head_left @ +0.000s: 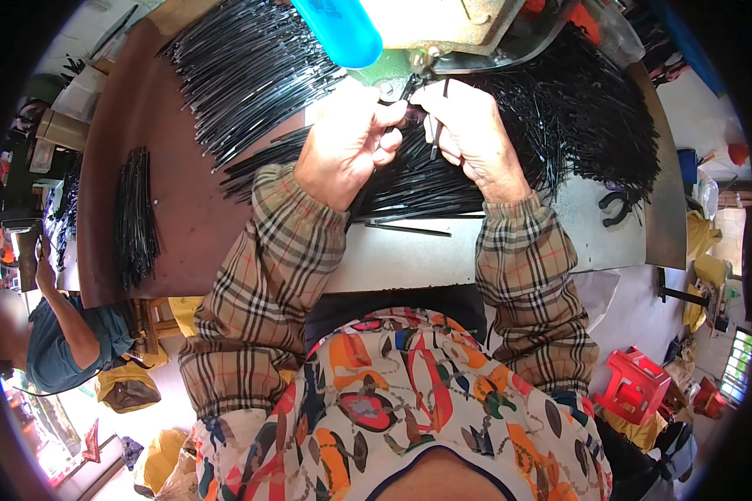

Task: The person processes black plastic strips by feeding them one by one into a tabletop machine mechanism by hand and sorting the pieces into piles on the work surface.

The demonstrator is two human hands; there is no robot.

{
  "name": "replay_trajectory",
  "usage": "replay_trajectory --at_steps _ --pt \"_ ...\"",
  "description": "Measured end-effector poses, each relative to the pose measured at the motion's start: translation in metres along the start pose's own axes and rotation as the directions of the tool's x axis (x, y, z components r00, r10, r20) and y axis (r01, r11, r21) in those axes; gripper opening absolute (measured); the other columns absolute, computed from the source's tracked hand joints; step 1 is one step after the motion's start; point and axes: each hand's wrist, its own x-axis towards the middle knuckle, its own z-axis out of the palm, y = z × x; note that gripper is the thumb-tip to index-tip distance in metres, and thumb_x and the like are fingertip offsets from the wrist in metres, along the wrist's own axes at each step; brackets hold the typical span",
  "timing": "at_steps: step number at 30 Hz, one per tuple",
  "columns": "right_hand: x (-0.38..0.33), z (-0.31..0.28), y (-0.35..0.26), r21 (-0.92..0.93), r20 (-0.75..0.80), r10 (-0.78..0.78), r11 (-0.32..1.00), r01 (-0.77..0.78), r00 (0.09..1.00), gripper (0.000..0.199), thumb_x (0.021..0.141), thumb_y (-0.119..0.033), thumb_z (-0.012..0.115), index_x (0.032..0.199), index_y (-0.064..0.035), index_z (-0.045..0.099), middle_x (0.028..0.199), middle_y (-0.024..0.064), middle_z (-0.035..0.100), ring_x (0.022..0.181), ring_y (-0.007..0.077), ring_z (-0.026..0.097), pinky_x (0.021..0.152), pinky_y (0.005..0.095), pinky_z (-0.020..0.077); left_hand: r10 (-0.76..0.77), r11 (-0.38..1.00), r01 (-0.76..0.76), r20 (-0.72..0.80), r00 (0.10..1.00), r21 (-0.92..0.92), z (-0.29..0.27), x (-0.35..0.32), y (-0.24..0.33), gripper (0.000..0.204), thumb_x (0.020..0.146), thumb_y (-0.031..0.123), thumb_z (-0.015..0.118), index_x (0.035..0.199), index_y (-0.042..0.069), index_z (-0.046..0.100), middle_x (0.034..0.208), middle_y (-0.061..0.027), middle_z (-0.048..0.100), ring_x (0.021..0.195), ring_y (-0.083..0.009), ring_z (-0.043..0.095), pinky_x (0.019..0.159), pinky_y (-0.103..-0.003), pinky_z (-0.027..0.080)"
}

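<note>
Printed top (459,401) nearest. Right hand (476,134) pinches a slim black strip (435,144), projecting below the grip; left hand (341,144) pinches a dark piece (407,90) at its fingertips.

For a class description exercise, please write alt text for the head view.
A person's left hand and right hand, close together, hold thin black strips over a worktable heaped with more strips. A rounded blue object shows above them.

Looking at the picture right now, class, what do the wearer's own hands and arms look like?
The left hand and right hand wear no gloves. Loose plaid sleeves in tan, black and white with thin red lines cover both forearms, gathered at the cuffs.
</note>
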Motion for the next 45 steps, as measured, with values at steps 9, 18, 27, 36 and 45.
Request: replay_trajectory --at_steps 9,18,27,36,45 --pt "-0.003 -0.006 0.002 0.103 -0.106 -0.085 0.99 0.096 0.991 0.016 0.096 -0.014 0.055 0.099 0.001 0.058 0.076 0.0051 0.058 0.057 0.007 0.054 0.05 0.0201 0.0446 0.019 0.852 0.038 -0.104 0.994 0.523 0.002 -0.035 0.024 0.014 0.089 0.01 0.062 0.099 0.0 0.063 0.079 -0.0026 0.06 0.053 -0.0062 0.048 0.046 -0.018 0.036" --pt "-0.006 -0.011 0.0 0.209 -0.036 0.081 0.975 -0.072 0.996 0.017 0.095 -0.012 0.057 0.094 0.0053 0.056 0.1 0.0167 0.065 0.092 0.0242 0.068 0.078 0.0302 0.0578 0.214 0.652 -0.189 0.061 0.975 0.735 -0.019 -0.013 0.032 0.011 0.087 0.014 0.063 0.087 0.003 0.066 0.071 0.0051 0.056 0.057 -0.0007 0.037 0.049 -0.016 0.026" --pt "-0.006 -0.009 0.013 0.284 -0.135 -0.022 0.957 0.06 0.991 0.019 0.093 -0.007 0.06 0.103 0.0071 0.05 0.098 0.019 0.064 0.091 0.0263 0.069 0.077 0.0279 0.0579 0.138 0.739 -0.088 -0.021 0.99 0.668 -0.016 -0.01 0.027 0.012 0.088 0.015 0.063 0.089 0.004 0.065 0.07 0.0068 0.051 0.056 0.0001 0.035 0.047 -0.016 0.025" --pt "0.001 -0.011 0.021 0.237 -0.195 -0.059 0.966 0.105 0.979 0.016 0.093 -0.006 0.059 0.099 0.0066 0.051 0.1 0.0217 0.065 0.09 0.0238 0.068 0.08 0.0295 0.058 0.153 0.795 -0.123 0.0 0.988 0.594 -0.015 -0.002 0.022 0.012 0.088 0.013 0.064 0.092 0.002 0.066 0.071 0.0065 0.052 0.054 0.0002 0.035 0.045 -0.016 0.024" --pt "0.019 -0.012 0.025 0.278 -0.319 -0.133 0.933 0.227 0.938 0.022 0.091 -0.005 0.062 0.104 0.0085 0.051 0.1 0.0191 0.064 0.091 0.0279 0.068 0.086 0.034 0.0583 0.326 0.761 -0.408 0.247 0.913 0.504 -0.028 0.032 0.019 0.025 0.081 0.022 0.072 0.095 0.001 0.07 0.069 0.0037 0.056 0.052 -0.0006 0.036 0.043 -0.017 0.024"
